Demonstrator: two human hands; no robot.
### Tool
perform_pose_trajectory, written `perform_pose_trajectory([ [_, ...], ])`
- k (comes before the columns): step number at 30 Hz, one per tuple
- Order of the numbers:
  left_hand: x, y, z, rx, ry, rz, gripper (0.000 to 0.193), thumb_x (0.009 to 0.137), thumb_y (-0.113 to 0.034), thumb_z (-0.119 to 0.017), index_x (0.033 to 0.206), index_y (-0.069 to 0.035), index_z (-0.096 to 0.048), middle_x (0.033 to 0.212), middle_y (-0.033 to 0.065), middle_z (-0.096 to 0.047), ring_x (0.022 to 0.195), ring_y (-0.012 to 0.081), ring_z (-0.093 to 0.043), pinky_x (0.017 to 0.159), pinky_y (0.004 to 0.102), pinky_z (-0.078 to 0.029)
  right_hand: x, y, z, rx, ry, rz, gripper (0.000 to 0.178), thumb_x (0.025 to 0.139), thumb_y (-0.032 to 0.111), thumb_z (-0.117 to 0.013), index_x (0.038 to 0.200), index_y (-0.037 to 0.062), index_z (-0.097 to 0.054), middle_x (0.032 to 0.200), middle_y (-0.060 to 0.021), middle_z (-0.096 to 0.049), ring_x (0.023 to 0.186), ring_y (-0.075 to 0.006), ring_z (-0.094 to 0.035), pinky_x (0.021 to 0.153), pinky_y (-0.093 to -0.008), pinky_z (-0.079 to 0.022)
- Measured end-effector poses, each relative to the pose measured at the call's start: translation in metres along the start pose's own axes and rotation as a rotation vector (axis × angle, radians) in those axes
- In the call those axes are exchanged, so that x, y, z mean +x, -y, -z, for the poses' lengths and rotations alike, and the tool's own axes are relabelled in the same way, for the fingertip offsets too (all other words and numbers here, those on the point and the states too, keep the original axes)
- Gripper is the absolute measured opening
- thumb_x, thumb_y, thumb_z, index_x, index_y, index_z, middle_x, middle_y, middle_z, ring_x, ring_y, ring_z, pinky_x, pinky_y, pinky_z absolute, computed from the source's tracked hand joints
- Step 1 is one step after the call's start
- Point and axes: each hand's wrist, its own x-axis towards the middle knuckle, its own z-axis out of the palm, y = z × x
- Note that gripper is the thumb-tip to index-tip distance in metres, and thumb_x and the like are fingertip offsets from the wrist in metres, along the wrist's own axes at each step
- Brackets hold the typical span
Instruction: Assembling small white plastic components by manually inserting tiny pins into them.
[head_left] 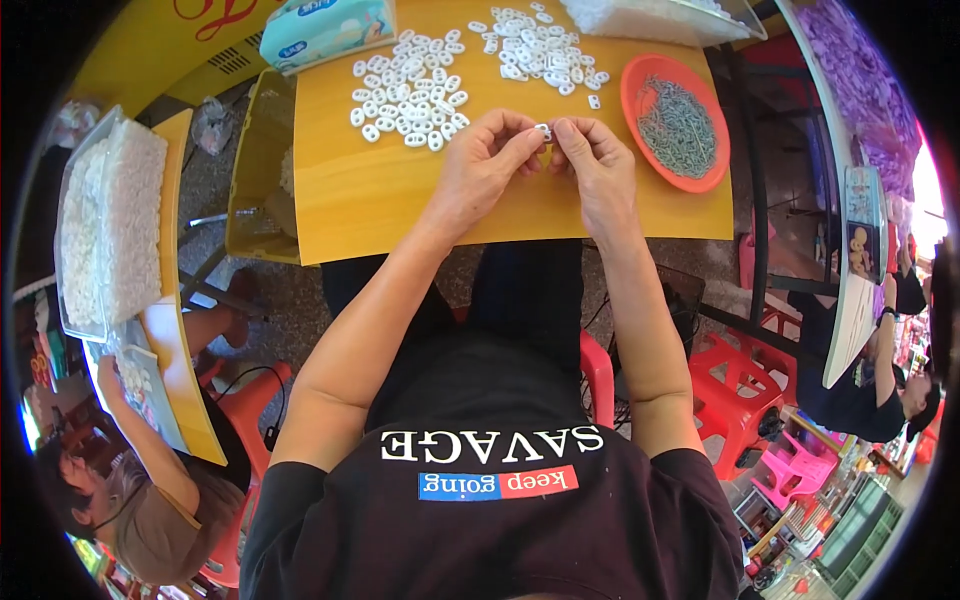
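Head view: fingers of the left hand pinch a small white piece over the worktop, right hand up against it, can't tell if those fingers grip too; white pile and red bowl probably sit close for easy reach

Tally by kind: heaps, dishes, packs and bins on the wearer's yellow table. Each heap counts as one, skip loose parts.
Heaps of small white pieces: 2
Red dish of small metal parts: 1
Tissue pack: 1
Clear bin, partly cut off by the frame: 1
Total: 5
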Motion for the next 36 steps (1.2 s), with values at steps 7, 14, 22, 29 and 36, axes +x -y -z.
perform_pose_trajectory([
  [7, 0.0, 0.001, 0.001, -0.018, -0.008, -0.005, 0.02, 0.094, -0.019, -0.062, 0.099, 0.0, -0.061, 0.083, 0.0031, -0.063, 0.075, 0.0087, -0.058, 0.07, 0.0224, -0.047, -0.001, 0.003, -0.001, 0.058, 0.014, -0.019, 0.021, 0.094, 0.019, -0.063, 0.098, -0.0008, -0.063, 0.086, -0.0023, -0.063, 0.07, -0.0063, -0.054, 0.064, -0.0196, -0.044],
  [14, 0.0, 0.003, 0.001, -0.028, -0.01, -0.003, 0.019, 0.094, -0.019, -0.062, 0.098, 0.0, -0.061, 0.083, 0.0031, -0.063, 0.075, 0.0087, -0.058, 0.07, 0.0224, -0.047, -0.001, 0.002, -0.004, -0.012, -0.004, 0.008, 0.021, 0.093, 0.02, -0.064, 0.097, -0.0007, -0.063, 0.085, -0.002, -0.063, 0.069, -0.0059, -0.054, 0.062, -0.0192, -0.044],
  [22, 0.0, 0.002, 0.001, -0.022, -0.032, -0.01, 0.018, 0.094, -0.017, -0.061, 0.098, 0.0, -0.06, 0.083, 0.0031, -0.063, 0.074, 0.0088, -0.058, 0.069, 0.0225, -0.047, -0.006, 0.001, -0.019, -0.313, -0.147, 0.215, 0.018, 0.093, 0.016, -0.064, 0.096, -0.0017, -0.063, 0.081, -0.0023, -0.064, 0.069, -0.0067, -0.059, 0.06, -0.0216, -0.048],
  [29, 0.0, 0.0, -0.001, -0.043, -0.071, 0.012, 0.016, 0.094, -0.016, -0.061, 0.095, 0.0, -0.059, 0.082, 0.0025, -0.061, 0.072, 0.0081, -0.057, 0.067, 0.0221, -0.046, -0.004, -0.004, -0.022, -0.491, -0.173, 0.369, 0.014, 0.092, 0.012, -0.064, 0.091, -0.0017, -0.061, 0.078, -0.0055, -0.065, 0.067, -0.0077, -0.06, 0.059, -0.0226, -0.05],
  [36, -0.001, -0.002, -0.001, -0.041, -0.064, 0.023, 0.015, 0.094, -0.015, -0.061, 0.095, -0.001, -0.059, 0.08, 0.0013, -0.061, 0.071, 0.0069, -0.055, 0.066, 0.0216, -0.045, -0.002, 0.002, -0.025, -0.32, -0.098, 0.26, 0.012, 0.093, 0.01, -0.062, 0.09, -0.0022, -0.06, 0.077, -0.0051, -0.064, 0.067, -0.0086, -0.062, 0.059, -0.023, -0.052],
])
